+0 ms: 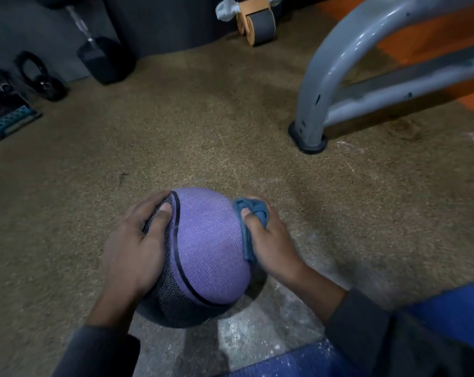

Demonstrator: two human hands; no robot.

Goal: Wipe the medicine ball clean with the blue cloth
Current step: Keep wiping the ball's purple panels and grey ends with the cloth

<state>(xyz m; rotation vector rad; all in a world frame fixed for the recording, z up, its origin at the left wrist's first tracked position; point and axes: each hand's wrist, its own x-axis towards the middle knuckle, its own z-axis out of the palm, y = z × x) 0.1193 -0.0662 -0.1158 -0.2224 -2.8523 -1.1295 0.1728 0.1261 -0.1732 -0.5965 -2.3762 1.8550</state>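
A purple and grey medicine ball (205,246) with black seam lines rests on the speckled brown floor in the lower middle of the head view. My left hand (137,248) lies flat against its left side, fingers spread over the grey panel. My right hand (271,240) presses the bunched blue cloth (253,213) against the ball's right side, thumb on top of the cloth. Part of the cloth is hidden under my palm.
A grey metal frame leg (312,121) stands at the right. An ab roller (254,20) sits at the back; a dumbbell (102,58), a kettlebell (39,77) and a box (7,110) are at the far left. A blue mat (421,336) lies at the lower right.
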